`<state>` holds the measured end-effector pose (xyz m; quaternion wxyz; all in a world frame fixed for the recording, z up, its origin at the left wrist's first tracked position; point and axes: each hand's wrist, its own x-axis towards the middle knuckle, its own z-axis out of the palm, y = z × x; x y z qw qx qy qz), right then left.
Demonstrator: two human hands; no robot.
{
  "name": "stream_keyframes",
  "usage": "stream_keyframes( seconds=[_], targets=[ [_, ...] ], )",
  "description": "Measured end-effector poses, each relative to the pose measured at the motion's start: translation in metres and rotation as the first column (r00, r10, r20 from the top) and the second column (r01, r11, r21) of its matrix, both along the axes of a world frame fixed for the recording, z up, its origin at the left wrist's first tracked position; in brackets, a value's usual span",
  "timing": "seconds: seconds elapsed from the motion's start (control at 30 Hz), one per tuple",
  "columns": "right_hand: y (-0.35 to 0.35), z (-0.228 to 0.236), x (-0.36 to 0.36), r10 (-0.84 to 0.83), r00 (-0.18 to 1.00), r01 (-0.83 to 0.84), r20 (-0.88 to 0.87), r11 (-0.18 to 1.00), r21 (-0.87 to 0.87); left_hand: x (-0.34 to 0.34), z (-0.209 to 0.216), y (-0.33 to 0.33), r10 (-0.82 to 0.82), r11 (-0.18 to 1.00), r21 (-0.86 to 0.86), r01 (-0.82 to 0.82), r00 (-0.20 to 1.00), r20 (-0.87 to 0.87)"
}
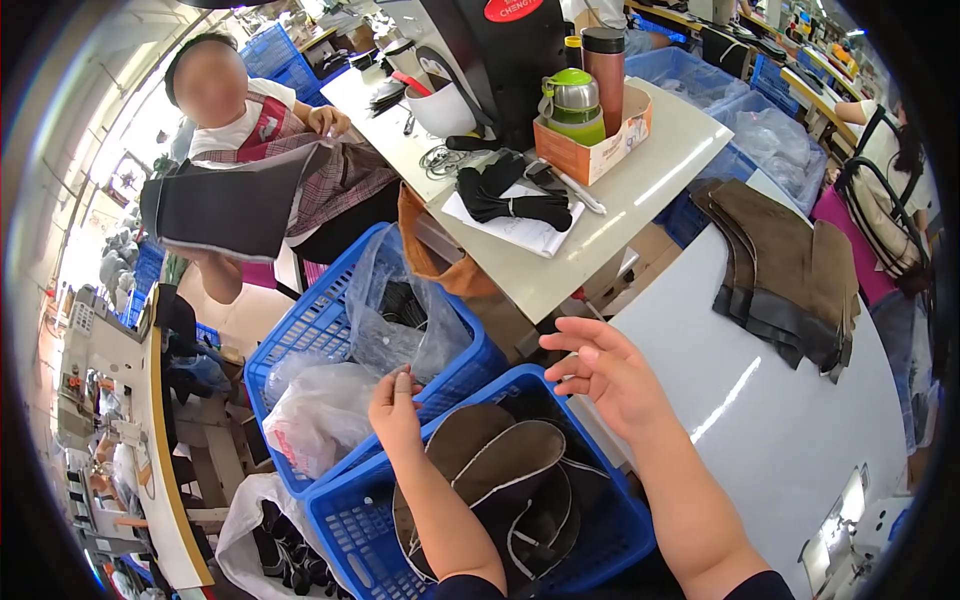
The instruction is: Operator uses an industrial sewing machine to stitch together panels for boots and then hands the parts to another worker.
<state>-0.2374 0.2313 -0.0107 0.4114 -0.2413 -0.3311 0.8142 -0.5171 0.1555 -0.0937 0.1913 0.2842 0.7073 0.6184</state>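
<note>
My left hand [397, 412] is raised over the border between two blue plastic baskets, thumb and fingers pinched together. Whether anything is in that pinch is too small to see. Fingers apart and slightly bent, my right hand [605, 375] hovers empty at the near basket's far right corner, beside the white table. Beneath my forearms, the near blue basket [632, 515] holds dark brown curved pieces [515, 460] with pale edges. The farther blue basket [300, 325] contains clear and white plastic bags [320, 420].
Brown and black cut pieces [780, 260] lie stacked on the white table [680, 330]. Ahead, a table [640, 205] carries a carton [600, 150] with bottles and a black bundle [510, 200]. At the left, another person holds a dark grey piece [235, 205]. A white sack [250, 520] stands lower left.
</note>
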Motion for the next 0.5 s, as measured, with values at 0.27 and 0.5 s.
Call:
stream_keyframes(
  seconds=[0.27, 0.5],
  targets=[
    [-0.001, 0.0, -0.003, 0.028, 0.999, -0.027, 0.023, 0.999, -0.035, -0.058, -0.009, -0.034, -0.516, 0.449, -0.875, -0.18, 0.747, -0.419],
    [-0.003, -0.006, -0.005, 0.018, 0.994, -0.013, 0.108, 0.999, -0.044, -0.106, -0.049, -0.065, -0.528, 0.659, -0.744, -0.114, 0.635, -0.564]
  ],
)
